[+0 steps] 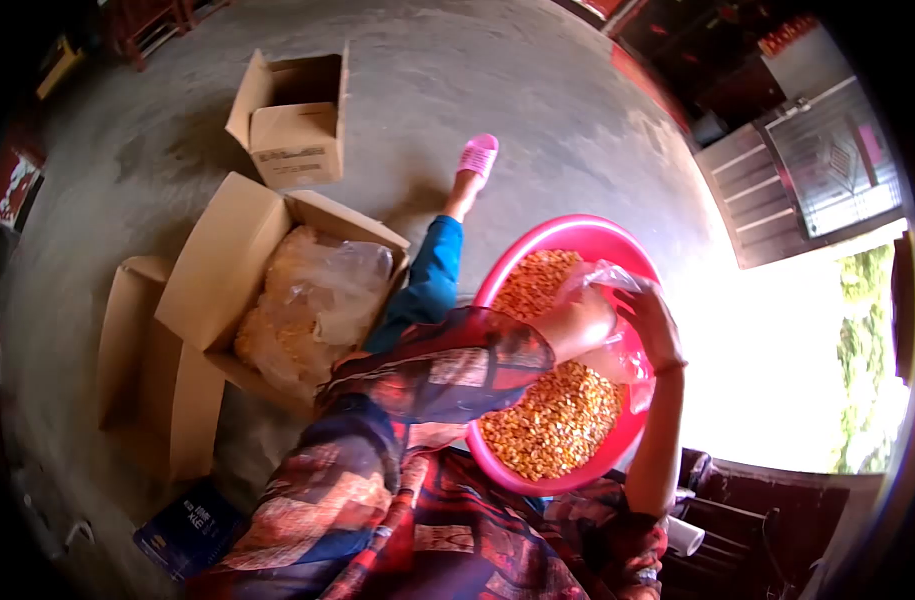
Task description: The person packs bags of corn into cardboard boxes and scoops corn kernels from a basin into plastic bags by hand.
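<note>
A pink basin (497, 465) rests at my lap, holding small golden-orange pieces (552, 425) that look like kernels. Over its right half, a clear plastic bag (605, 273) hangs between my hands, its lower part drooping inside the rim. My left hand (589, 318) reaches across the basin, closed at the bag; bright light washes out its fingers. From the right, my right hand (652, 318) curls its fingers around the bag's gathered edge. Whether the bag has anything in it, I cannot tell.
Left of my leg, an open cardboard box (222, 270) holds a clear plastic liner (327, 290) with pale orange contents. Two more open boxes, one farther back (297, 145) and one at left (147, 400), stand on the concrete floor (407, 90). A dark blue box (189, 530) lies lower left.
</note>
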